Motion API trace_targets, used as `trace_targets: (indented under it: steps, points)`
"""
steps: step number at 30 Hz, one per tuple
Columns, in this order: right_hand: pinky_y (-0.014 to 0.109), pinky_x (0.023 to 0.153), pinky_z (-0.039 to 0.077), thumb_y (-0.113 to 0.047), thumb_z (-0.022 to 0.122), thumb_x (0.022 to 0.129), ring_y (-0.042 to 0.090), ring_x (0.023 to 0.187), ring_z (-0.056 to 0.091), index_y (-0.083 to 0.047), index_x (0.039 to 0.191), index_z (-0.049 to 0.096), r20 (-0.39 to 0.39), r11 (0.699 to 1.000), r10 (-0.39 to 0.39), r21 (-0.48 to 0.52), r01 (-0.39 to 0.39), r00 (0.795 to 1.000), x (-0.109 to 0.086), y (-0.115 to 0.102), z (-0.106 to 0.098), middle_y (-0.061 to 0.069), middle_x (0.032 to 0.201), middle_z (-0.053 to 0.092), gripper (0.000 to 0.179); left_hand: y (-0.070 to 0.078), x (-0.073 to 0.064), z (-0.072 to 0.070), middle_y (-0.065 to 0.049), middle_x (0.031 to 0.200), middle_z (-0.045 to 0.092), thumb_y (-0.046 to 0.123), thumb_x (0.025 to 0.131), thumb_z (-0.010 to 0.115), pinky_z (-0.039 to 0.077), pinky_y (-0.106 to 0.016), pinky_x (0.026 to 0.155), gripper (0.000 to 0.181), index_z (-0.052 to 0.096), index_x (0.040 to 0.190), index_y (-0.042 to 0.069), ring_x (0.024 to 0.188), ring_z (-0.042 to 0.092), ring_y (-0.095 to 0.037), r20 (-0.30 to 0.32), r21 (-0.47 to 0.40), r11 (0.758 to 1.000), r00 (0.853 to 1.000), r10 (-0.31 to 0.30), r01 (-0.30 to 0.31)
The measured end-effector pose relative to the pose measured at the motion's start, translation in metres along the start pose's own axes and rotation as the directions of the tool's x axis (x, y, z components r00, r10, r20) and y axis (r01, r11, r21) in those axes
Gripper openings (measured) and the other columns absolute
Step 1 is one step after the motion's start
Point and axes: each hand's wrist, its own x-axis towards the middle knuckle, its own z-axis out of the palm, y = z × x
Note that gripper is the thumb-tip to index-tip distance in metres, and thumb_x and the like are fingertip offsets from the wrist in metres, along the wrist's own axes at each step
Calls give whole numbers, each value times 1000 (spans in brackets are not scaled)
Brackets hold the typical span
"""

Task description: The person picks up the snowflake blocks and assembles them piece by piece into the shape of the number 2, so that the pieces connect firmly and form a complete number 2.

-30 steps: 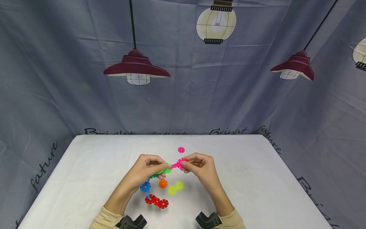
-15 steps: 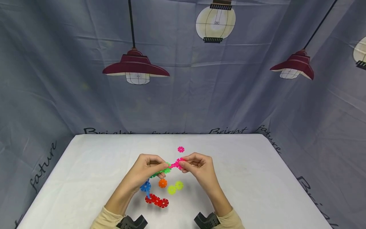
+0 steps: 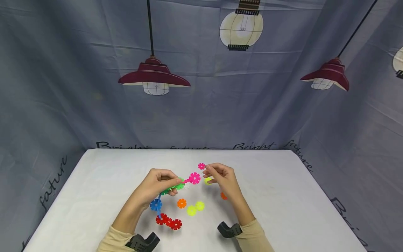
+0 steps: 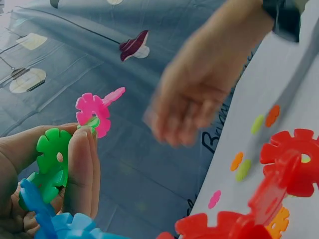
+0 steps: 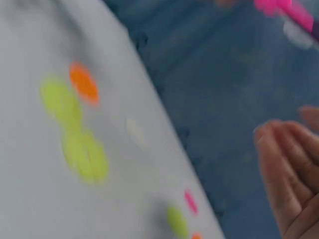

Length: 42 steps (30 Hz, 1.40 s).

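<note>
My left hand [image 3: 155,186] pinches a chain of slotted plastic snowflake discs at its green discs [image 4: 54,154]. The chain runs from red discs [image 3: 169,222] through blue discs [image 3: 156,204] and the green part to pink discs [image 3: 195,178] at its far end. Those pink discs stick out past the left fingertips, unsupported at the tip. My right hand [image 3: 224,179] hangs over the table just right of the pink end, fingers loosely bent and apart from the chain. In the right wrist view nothing shows between its fingers.
On the white table [image 3: 277,210] lie a loose pink disc [image 3: 201,166] behind the right fingertips, a yellow disc [image 3: 207,180] and an orange disc [image 3: 224,196] partly behind the right hand. Nearer lie another orange disc [image 3: 181,203] and two yellow-green discs [image 3: 196,208].
The right hand has let go of the pink discs and moved right and slightly away. The left hand still holds the chain, shifted slightly left.
</note>
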Motion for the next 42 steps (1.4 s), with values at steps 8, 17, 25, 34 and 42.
trace_targets:
  steps: [8, 17, 25, 34, 42]
  points:
    - [31, 68, 61, -18, 81, 91, 19, 84, 70, -6, 110, 77, -49, 895, 118, -428, -127, 992, 44, 37, 0, 5, 96, 76, 23, -1, 1, -1, -5, 85, 75, 23, 95, 76, 64, -29, 73, 32, 73, 103, -8, 69, 71, -14, 12, -26, 999, 1000, -20, 20]
    - [39, 84, 54, -20, 84, 87, 20, 87, 57, -6, 103, 75, -44, 671, 193, -723, -164, 980, 68, 43, 14, 8, 99, 62, 23, -1, 3, 5, -11, 90, 76, 22, 94, 77, 64, -30, 73, 32, 73, 101, -9, 67, 70, -13, 37, -59, 998, 999, -11, 13]
    - [33, 75, 48, -14, 86, 84, 19, 83, 54, -7, 97, 70, -105, 703, 234, -669, -243, 966, 68, 42, 12, 5, 87, 62, 21, 0, 5, 4, -9, 87, 75, 21, 95, 76, 64, -29, 72, 30, 73, 102, -8, 67, 70, -13, 41, -42, 999, 999, -6, 8]
    - [25, 62, 48, -14, 87, 82, 17, 68, 58, -8, 86, 67, -117, 750, 290, -588, -302, 950, 62, 43, 6, 3, 77, 61, 21, -2, 2, -2, -11, 88, 75, 22, 96, 75, 64, -28, 72, 31, 72, 102, -9, 68, 70, -12, 37, -33, 999, 999, -2, 3]
    - [36, 77, 65, -13, 82, 89, 23, 84, 77, 0, 108, 73, -14, 993, 115, -8, -115, 993, 10, 9, -17, 11, 94, 77, 25, -2, 2, -4, -4, 85, 74, 21, 98, 71, 64, -30, 73, 31, 70, 106, -10, 69, 71, -12, 72, -45, 999, 997, 14, -11]
